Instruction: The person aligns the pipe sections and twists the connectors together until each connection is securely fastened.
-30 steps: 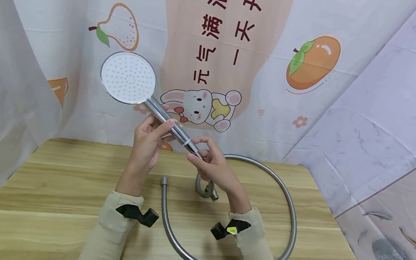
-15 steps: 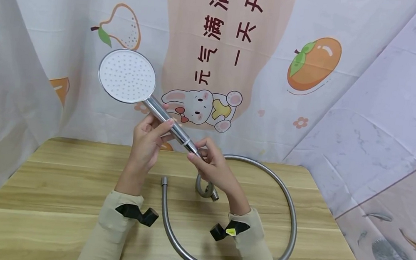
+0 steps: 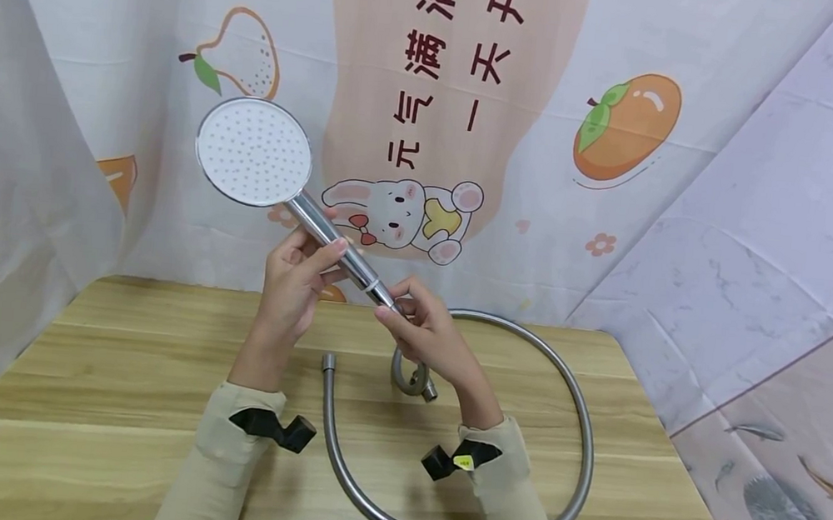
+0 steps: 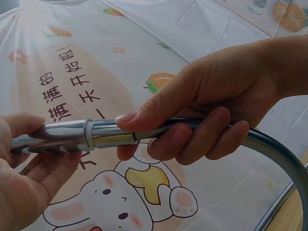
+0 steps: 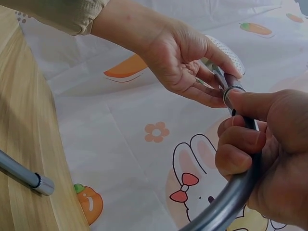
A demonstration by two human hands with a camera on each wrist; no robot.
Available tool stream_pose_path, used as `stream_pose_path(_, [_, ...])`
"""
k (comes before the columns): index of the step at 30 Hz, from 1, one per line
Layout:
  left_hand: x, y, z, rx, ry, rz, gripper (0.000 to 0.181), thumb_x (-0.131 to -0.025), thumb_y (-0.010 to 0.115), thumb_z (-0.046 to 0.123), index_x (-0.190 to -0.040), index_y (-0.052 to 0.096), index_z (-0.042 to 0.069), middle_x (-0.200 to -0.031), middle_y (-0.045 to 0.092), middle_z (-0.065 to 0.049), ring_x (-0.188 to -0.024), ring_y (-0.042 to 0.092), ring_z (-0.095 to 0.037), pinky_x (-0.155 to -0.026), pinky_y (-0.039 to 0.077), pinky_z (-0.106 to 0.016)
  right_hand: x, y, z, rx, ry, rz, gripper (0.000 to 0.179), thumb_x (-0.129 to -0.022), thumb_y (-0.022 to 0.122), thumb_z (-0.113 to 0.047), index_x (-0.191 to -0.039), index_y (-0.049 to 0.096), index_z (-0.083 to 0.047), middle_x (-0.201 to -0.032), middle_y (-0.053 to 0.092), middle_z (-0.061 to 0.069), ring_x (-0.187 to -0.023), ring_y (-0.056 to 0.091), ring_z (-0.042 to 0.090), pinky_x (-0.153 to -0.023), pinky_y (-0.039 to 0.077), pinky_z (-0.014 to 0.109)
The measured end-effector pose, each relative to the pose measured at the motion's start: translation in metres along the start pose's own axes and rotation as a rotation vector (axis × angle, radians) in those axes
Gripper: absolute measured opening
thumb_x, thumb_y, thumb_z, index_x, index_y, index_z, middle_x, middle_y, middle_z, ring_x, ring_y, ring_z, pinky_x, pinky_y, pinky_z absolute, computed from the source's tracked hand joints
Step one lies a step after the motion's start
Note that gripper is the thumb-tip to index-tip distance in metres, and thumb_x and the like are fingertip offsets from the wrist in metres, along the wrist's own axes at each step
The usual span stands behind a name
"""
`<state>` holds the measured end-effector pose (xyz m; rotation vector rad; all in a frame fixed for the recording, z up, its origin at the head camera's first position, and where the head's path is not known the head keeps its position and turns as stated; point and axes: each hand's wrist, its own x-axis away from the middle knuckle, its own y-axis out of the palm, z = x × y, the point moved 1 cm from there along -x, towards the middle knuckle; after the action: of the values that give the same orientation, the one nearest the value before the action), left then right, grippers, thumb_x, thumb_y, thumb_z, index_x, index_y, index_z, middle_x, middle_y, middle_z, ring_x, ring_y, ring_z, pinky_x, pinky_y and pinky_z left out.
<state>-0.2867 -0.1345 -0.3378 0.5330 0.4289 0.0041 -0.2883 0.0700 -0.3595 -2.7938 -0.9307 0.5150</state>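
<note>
Showerhead [image 3: 255, 152], curtain [image 3: 539, 155] behind, table [image 3: 120, 365] below

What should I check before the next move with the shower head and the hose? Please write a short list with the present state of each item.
1. Left hand has the shower head: ok, it grips the handle.
2. Right hand has the hose: ok, it grips near the handle.
3. Hose lined up with handle: ok, end to end in the left wrist view.
4. Connection fully tight: cannot tell; the right hand partly covers it.
5. Free end on the table connected: not ok, nothing is joined to it.
</note>
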Motion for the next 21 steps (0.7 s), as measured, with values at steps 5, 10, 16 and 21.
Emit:
stream_pose_path(5, [-0.0001,-0.0001,0.0002,-0.001,0.004,-0.003,0.035,-0.099,0.059,-0.003,-0.133,0.059,0.007,-0.099,0.069,-0.003,-0.088,0.073,-0.015,-0.079,0.064,-0.031,0.0003,-0.0004,0.0002,-0.021,-0.002,-0.011,0.010,-0.105,0.056,-0.010,-0.114,0.051,-0.006,-0.069,0.047,0.001,-0.047,0.038,0.009,-0.041,0.031,0.021])
stream_pose_path(10, [-0.0001,0.0005,0.0004,-0.001,0.000,0.000,0.036,-0.099,0.059,-0.004,-0.133,0.059,0.006,-0.098,0.069,-0.003,-0.087,0.073,-0.015,-0.079,0.064,-0.031,0.0006,-0.0012,0.0010,-0.042,-0.017,-0.035,0.011,-0.106,0.054,-0.012,-0.113,0.051,-0.005,-0.069,0.045,0.001,-0.048,0.038,0.009,-0.041,0.031,0.021])
stream_pose_path(16, [-0.0003,0.0007,0.0002,-0.002,-0.001,0.001,0.037,-0.099,0.059,-0.004,-0.134,0.058,0.006,-0.099,0.068,-0.004,-0.088,0.073,-0.016,-0.079,0.063,-0.031,0.0003,-0.0018,0.0015,-0.042,-0.032,-0.057,0.010,-0.107,0.052,-0.015,-0.111,0.051,-0.006,-0.068,0.044,0.002,-0.047,0.038,0.009,-0.040,0.032,0.021])
stream_pose_path(21, [-0.0005,0.0007,-0.0001,-0.002,0.002,0.000,0.037,-0.099,0.059,-0.004,-0.134,0.058,0.006,-0.100,0.068,-0.004,-0.088,0.073,-0.016,-0.080,0.063,-0.031,0.0003,-0.0019,0.0011,-0.027,-0.032,-0.074,0.016,-0.109,0.050,-0.018,-0.112,0.052,-0.003,-0.068,0.044,0.004,-0.047,0.038,0.009,-0.041,0.033,0.021])
